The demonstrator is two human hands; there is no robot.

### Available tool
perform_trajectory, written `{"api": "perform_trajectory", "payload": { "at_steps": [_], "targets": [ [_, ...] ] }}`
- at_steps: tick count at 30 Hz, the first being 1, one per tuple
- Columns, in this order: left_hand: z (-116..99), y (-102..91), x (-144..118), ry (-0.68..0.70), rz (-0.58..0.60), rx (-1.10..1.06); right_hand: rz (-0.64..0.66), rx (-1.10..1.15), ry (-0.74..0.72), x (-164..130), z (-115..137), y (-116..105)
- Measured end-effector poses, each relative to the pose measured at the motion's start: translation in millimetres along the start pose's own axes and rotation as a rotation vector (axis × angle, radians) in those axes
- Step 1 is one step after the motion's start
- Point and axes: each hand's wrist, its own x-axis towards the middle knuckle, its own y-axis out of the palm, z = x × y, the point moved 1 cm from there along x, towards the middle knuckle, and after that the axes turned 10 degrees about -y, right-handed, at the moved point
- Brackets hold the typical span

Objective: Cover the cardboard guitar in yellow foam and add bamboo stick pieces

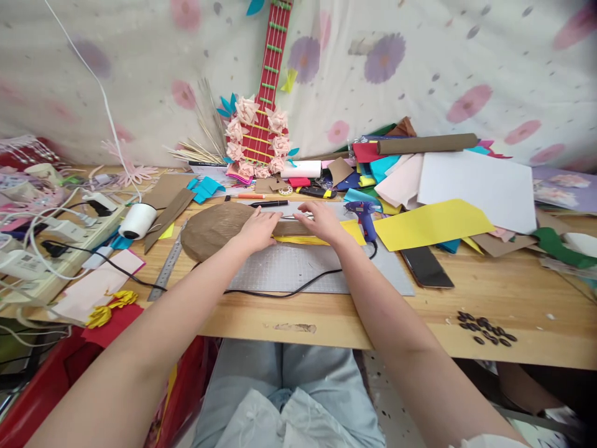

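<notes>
both hands flat, fingers spread, gripping nothing: left hand (258, 229) and right hand (323, 223) press on a rounded brown cardboard piece (212, 230) lying over the grey cutting mat (298, 270) on the wooden surface (489, 292), blue glue gun (362, 214) just beside the right hand.

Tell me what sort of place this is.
Most likely a home craft workbench. A blue glue gun sits by a grey cutting mat, coloured paper sheets lie heaped on the wooden table, and a handmade red paper guitar leans against the flowered cloth backdrop.
</notes>
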Motion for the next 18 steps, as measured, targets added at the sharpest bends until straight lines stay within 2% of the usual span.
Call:
{"api": "perform_trajectory", "payload": {
  "at_steps": [3,7,10,14,18],
  "targets": [
    [-2,2.0,11,-0.020,0.089,0.008,0.017,-0.014,-0.059,-22,-4,-12],
    [5,-3.7,13,-0.032,0.101,0.009,0.071,-0.077,-0.170,-47,-7,-20],
    [18,-8.2,10,-0.042,0.075,0.049,0.113,-0.100,-0.220,-51,-6,-14],
    [40,-9.3,1,-0.092,0.070,0.083,0.107,-0.138,-0.271,-43,1,2],
    [41,-0.6,-12,-0.044,0.001,0.038,0.125,-0.176,-0.198,-37,7,14]
  ]
}}
